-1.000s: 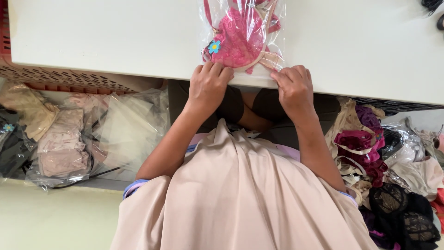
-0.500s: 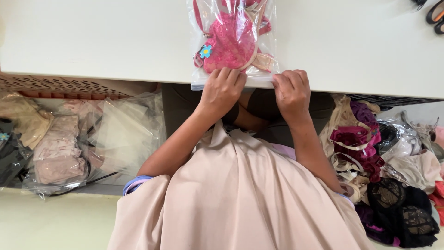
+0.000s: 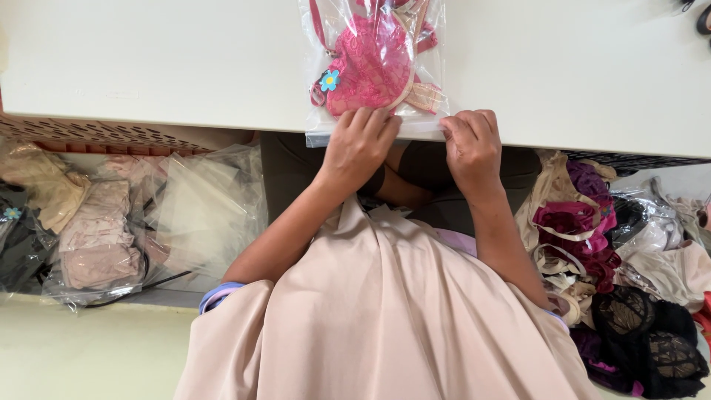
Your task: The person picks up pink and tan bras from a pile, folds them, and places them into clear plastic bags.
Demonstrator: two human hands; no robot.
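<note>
In the head view, a clear plastic bag (image 3: 374,70) holding a pink lace bra (image 3: 370,65) is seen lying on a white table (image 3: 163,63), its near end hanging just over the table's front edge. The bag's near edge is pinched by both hands. The left hand (image 3: 361,144) is curled over the middle of that edge, its fingertips (image 3: 370,117) pressed down together on the plastic just below the bra. The right hand (image 3: 474,148) is set just beside it, at the bag's corner, with its fingers bent and closed on the plastic. The two hands are near each other but apart, with a short strip of the bag's edge between them. A small blue flower tag (image 3: 329,80) is seen on the bra, just beyond the left hand and slightly to its outer side.

Beneath the hands, the person's lap is covered by a beige cloth (image 3: 385,318). Out past the left forearm, packed pale pink and beige garments in clear bags (image 3: 104,230) are piled, with a perforated crate (image 3: 111,135) behind them under the table. Out past the right forearm, a loose heap of maroon, purple, beige and black lace garments (image 3: 600,274) is lying unbagged.
</note>
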